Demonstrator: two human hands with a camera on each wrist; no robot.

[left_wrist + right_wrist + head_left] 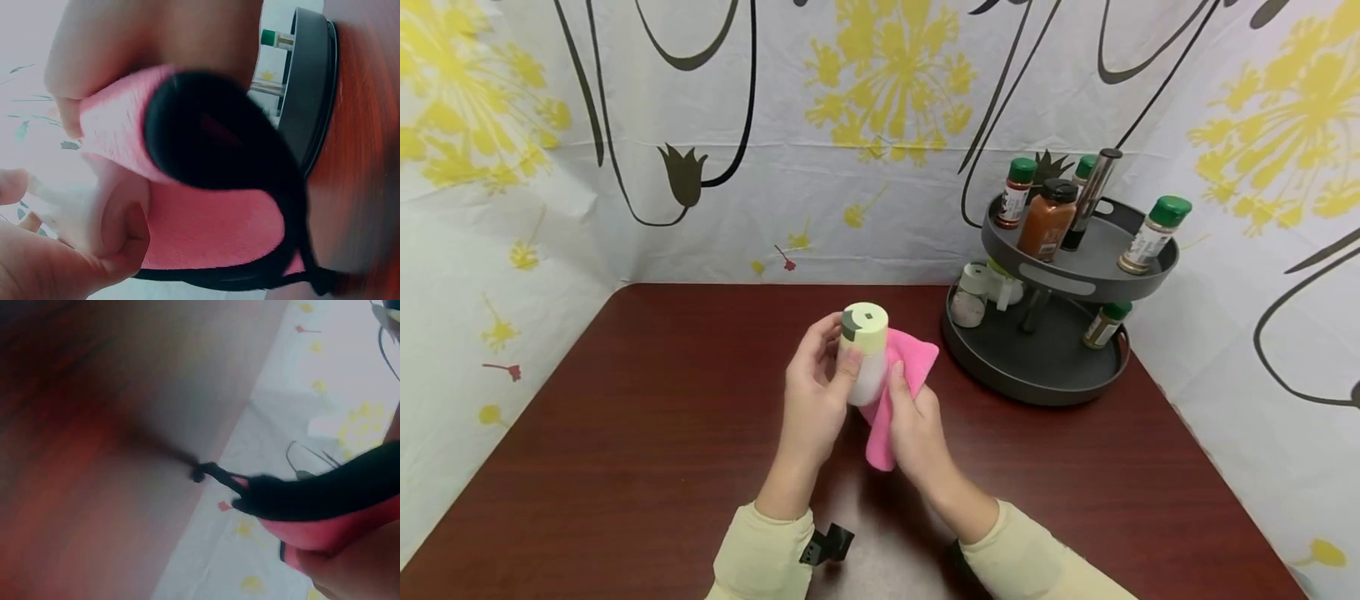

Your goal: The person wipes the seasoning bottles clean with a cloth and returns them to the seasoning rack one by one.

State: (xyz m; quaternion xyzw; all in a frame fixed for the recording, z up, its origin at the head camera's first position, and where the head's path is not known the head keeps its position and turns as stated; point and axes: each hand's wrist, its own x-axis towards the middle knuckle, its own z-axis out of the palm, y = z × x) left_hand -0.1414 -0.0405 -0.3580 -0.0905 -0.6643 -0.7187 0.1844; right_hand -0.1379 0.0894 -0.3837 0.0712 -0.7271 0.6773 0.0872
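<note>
Above the middle of the table, my left hand (812, 392) grips a white shaker bottle (869, 377) with a pale yellow lid, fingers and thumb curled round it. My right hand (919, 429) pinches a pink cloth (913, 357) under its thumb, against the bottle's right side. In the left wrist view, the cloth (206, 228) shows a black edging and lies beside the pale, washed-out bottle (81, 200). The right wrist view catches only part of the cloth (306, 534) and a few fingers. The bottle's lower back is hidden by the cloth.
A two-tier dark grey turntable rack (1037, 387) stands at the back right, with several spice jars on both tiers. An orange-brown jar (1047, 221) sits on its upper tier. The dark red wooden table (662, 417) meets patterned wall sheets (880, 225).
</note>
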